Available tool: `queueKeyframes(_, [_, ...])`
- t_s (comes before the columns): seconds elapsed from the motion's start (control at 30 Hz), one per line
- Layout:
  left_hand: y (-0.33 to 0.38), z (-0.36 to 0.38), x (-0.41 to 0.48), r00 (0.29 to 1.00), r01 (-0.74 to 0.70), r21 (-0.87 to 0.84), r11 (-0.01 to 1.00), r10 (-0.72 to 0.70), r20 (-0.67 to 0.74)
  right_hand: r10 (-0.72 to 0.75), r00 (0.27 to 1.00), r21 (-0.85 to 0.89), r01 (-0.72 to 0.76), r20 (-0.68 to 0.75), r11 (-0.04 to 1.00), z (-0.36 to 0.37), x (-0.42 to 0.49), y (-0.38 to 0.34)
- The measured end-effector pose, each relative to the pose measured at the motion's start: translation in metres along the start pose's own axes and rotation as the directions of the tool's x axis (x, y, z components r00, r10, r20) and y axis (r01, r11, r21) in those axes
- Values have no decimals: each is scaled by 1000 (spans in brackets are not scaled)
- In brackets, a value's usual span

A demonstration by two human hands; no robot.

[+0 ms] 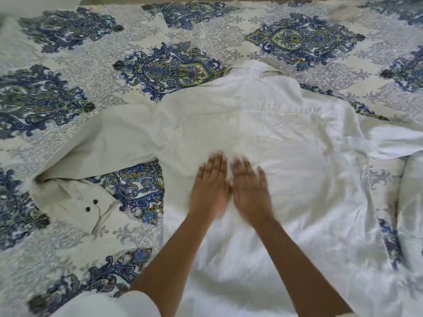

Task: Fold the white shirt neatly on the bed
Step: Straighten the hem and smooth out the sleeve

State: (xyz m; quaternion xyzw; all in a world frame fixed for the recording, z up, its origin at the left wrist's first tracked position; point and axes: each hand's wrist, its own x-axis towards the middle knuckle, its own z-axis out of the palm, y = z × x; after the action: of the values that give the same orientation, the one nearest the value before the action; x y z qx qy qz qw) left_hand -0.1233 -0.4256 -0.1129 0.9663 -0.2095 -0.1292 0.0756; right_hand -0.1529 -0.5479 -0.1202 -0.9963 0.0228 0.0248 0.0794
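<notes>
The white shirt (286,138) lies spread back-up on the bed, collar at the far side. Its left sleeve stretches out to the left and bends down to a cuff (75,202) with two dark buttons. The right sleeve runs off to the right edge. My left hand (211,186) and my right hand (249,188) lie flat, palms down and side by side, on the middle of the shirt's back. Both are blurred, fingers apart, holding nothing. The shirt's lower hem is hidden under my arms.
The bed (160,65) is covered with a cream bedspread printed with blue paisley medallions. The spread is rumpled at the right (400,202). A white sleeve of my own clothing (109,305) shows at the bottom left.
</notes>
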Motion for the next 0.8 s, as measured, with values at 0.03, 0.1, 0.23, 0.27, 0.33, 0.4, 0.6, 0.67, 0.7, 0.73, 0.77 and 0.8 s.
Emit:
queueKeyframes(0.03, [-10,0,-5,998,68,28,997,-67,-9,-37,998,-18,38,54,999,2,-10,2])
queueKeyframes(0.1, [-37,-5,-20,984,176,113,978,-174,-29,87,993,-30,-85,75,996,-4,-30,30])
queueKeyframes(0.23, [-68,-27,-57,963,169,14,986,-162,-216,392,919,36,-394,49,918,-18,-42,46])
queueKeyframes(0.27, [-66,-31,-63,919,201,-151,968,-240,-313,349,937,46,-349,18,936,-20,-38,26])
queueKeyframes(0.33, [-62,-43,-58,740,289,-665,689,-601,-302,121,993,44,-120,-17,992,-15,-32,-19])
queueKeyframes(0.4, [-62,-59,-37,609,337,-939,72,-777,159,-102,992,25,100,72,995,-9,-34,-43])
queueKeyframes(0.6, [-95,-71,-17,680,472,-848,-242,-511,525,40,995,10,-41,92,999,0,-43,-7])
queueKeyframes(0.67, [-104,-73,-21,733,429,-861,-272,-451,508,35,994,23,-38,103,999,0,-43,-10])
queueKeyframes(0.7, [-107,-76,-23,747,430,-865,-259,-435,502,41,993,29,-44,111,999,1,-43,-11])
queueKeyframes(0.73, [-110,-76,-24,762,425,-870,-249,-419,493,50,992,35,-54,120,998,2,-43,-12])
queueKeyframes(0.77, [-112,-77,-25,773,425,-873,-240,-405,488,52,991,38,-57,127,998,2,-43,-11])
queueKeyframes(0.8, [-113,-78,-26,785,425,-877,-224,-392,480,48,990,38,-53,134,998,1,-44,-10])
